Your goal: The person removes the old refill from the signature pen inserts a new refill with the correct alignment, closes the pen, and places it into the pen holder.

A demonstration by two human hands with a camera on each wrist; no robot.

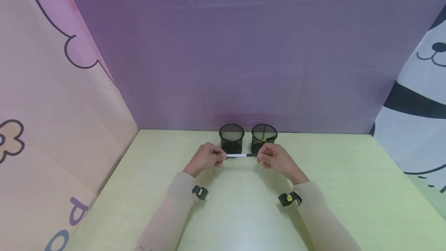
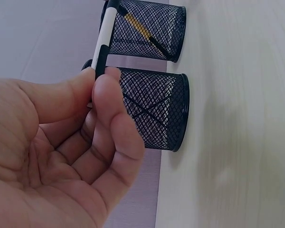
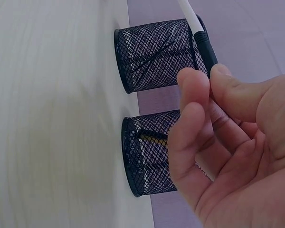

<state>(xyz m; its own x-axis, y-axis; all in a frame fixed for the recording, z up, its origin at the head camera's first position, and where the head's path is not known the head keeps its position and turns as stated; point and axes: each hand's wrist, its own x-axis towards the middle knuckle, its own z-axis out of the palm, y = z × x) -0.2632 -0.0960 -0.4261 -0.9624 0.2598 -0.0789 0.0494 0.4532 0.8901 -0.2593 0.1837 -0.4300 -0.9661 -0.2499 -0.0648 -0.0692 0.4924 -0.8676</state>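
A white marker [image 1: 237, 155] with a black cap lies level between my two hands. My left hand [image 1: 209, 156] pinches its white end between thumb and index finger; in the left wrist view a dark patch shows on the marker [image 2: 104, 35] near those fingertips. My right hand [image 1: 275, 158] pinches the black cap [image 3: 206, 50] at the other end. Just behind the marker stand two black mesh pen holders, the left holder [image 1: 231, 136] and the right holder [image 1: 259, 134]. A yellow-and-black pen-like item [image 2: 137, 26] leans inside the right holder.
Both holders are on a pale wooden table [image 1: 240, 204], near its back edge against a purple cloth wall [image 1: 244, 49]. Printed cloths flank the table on both sides. Crossed dark lines show through the left holder's mesh; I cannot tell what they are.
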